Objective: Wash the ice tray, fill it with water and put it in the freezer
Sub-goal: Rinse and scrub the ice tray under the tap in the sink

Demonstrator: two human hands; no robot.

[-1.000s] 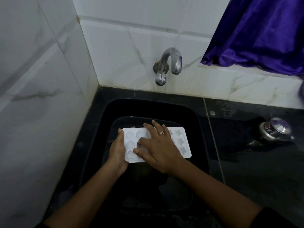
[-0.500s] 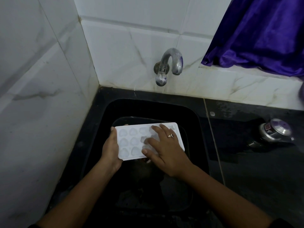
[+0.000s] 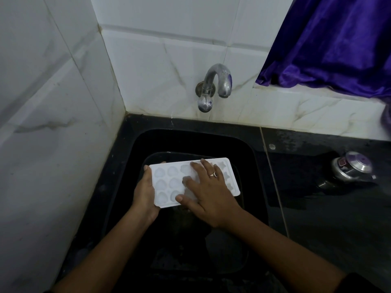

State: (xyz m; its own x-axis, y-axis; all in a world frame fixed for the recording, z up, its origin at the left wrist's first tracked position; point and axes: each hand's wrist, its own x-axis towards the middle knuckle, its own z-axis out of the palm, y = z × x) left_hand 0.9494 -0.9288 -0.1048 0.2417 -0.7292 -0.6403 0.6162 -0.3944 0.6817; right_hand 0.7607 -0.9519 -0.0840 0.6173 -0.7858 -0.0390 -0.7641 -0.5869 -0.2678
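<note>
1. Your left hand (image 3: 146, 193) grips the 9 o'clock end of the white plastic ice tray with moulded cells (image 3: 167, 182), thumb on the rim and fingers hidden beneath. Its forearm enters from 7 o'clock.
2. The tray is held over the black sink basin (image 3: 249, 157), with the curved chrome tap (image 3: 213, 85) at its 12 o'clock.
3. Your right hand (image 3: 207, 193) lies flat on the cells, fingers straight and spread, grasping nothing, and enters from 5 o'clock. Rub every cell in turn, pressing lightly so the tray doesn't tip.
</note>
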